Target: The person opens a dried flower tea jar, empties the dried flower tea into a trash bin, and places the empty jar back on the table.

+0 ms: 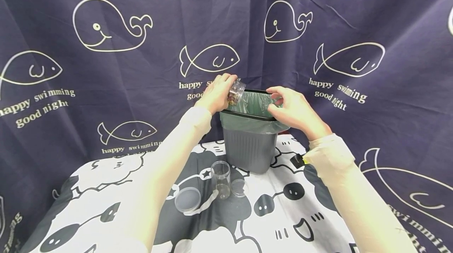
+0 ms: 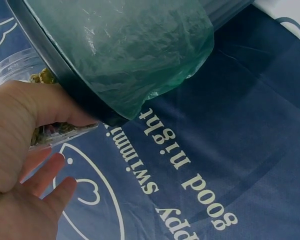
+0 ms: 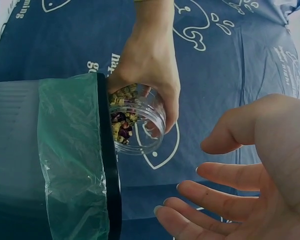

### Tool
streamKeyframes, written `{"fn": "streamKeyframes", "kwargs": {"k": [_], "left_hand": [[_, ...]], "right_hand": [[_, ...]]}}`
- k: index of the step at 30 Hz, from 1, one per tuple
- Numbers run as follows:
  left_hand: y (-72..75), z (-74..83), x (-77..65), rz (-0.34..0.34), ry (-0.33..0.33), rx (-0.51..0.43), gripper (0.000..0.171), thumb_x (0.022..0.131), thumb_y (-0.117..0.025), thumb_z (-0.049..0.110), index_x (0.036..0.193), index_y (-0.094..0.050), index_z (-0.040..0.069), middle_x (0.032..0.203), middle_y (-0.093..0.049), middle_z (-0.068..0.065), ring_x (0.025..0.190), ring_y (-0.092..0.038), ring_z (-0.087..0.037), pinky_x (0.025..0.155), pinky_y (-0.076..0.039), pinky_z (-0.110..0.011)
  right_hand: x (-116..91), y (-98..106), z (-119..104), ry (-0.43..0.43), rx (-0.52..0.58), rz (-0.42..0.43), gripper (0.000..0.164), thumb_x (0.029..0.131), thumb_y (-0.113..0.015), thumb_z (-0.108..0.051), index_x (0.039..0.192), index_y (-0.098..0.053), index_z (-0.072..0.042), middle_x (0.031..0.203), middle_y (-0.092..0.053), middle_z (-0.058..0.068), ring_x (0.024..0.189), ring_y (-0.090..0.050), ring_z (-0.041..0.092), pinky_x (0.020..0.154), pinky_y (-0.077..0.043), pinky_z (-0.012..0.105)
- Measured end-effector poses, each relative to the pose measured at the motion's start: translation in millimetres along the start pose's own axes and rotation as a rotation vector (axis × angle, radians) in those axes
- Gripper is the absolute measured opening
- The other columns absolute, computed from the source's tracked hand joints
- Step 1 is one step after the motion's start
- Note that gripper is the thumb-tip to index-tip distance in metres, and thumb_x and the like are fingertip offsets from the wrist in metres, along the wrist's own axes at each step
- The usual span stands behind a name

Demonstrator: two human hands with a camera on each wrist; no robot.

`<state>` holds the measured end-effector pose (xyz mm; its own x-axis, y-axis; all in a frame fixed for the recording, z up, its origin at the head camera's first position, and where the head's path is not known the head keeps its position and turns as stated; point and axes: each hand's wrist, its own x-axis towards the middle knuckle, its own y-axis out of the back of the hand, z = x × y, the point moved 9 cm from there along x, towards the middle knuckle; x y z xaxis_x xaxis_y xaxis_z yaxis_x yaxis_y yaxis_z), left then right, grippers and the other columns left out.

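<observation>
My left hand (image 1: 216, 95) grips a clear plastic jar (image 1: 239, 89), tipped on its side over the left rim of a grey trash bin (image 1: 250, 149). Inside the jar lie dried flower bits (image 3: 122, 129), yellowish and dark purple, gathered along its lower side toward the mouth. A green bag (image 1: 257, 103) lines the bin and folds out over the black rim (image 3: 108, 150). At the bin's right side, my right hand (image 1: 293, 107) holds nothing; its fingers and thumb are spread apart, as the right wrist view shows.
Before the bin, a second clear jar (image 1: 221, 182) stands uncapped on the cartoon-print cloth (image 1: 283, 215). One round lid (image 1: 187, 199) lies to its left, and a clear lid (image 1: 239, 187) to its right. A dark blue curtain (image 1: 170, 9) hangs close behind the bin.
</observation>
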<state>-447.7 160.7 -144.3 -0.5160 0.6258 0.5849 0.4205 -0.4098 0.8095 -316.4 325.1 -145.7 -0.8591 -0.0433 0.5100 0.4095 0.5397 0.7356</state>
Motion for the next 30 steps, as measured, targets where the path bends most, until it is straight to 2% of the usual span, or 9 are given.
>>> {"fn": "streamKeyframes", "kwargs": {"k": [5, 15, 30], "left_hand": [[1.6, 2.5, 2.4, 0.006, -0.020, 0.008, 0.091, 0.066, -0.076, -0.011, 0.150, -0.046, 0.008, 0.142, -0.053, -0.010, 0.128, -0.050, -0.033, 0.108, -0.045, -0.045], [2.9, 11.5, 6.6, 0.000, -0.057, 0.023, 0.086, 0.070, -0.065, -0.014, 0.150, -0.046, 0.010, 0.144, -0.052, -0.009, 0.130, -0.049, -0.033, 0.105, -0.046, -0.046], [2.7, 27.0, 11.6, 0.040, -0.133, 0.090, 0.081, 0.071, -0.073, -0.010, 0.146, -0.049, 0.010, 0.140, -0.054, -0.010, 0.130, -0.051, -0.033, 0.106, -0.046, -0.046]], "right_hand": [[-1, 0, -3, 0.011, -0.003, 0.003, 0.057, 0.083, -0.057, -0.016, 0.140, -0.061, -0.012, 0.125, -0.071, 0.014, 0.111, -0.068, 0.032, 0.094, -0.051, 0.049], [-4, 0, -1, -0.020, 0.010, -0.010, 0.056, 0.084, -0.057, -0.016, 0.140, -0.061, -0.013, 0.129, -0.069, 0.014, 0.113, -0.067, 0.031, 0.096, -0.051, 0.049], [-4, 2, -1, -0.011, 0.007, 0.005, 0.056, 0.083, -0.058, -0.016, 0.138, -0.062, -0.011, 0.127, -0.070, 0.013, 0.113, -0.068, 0.033, 0.096, -0.052, 0.048]]}}
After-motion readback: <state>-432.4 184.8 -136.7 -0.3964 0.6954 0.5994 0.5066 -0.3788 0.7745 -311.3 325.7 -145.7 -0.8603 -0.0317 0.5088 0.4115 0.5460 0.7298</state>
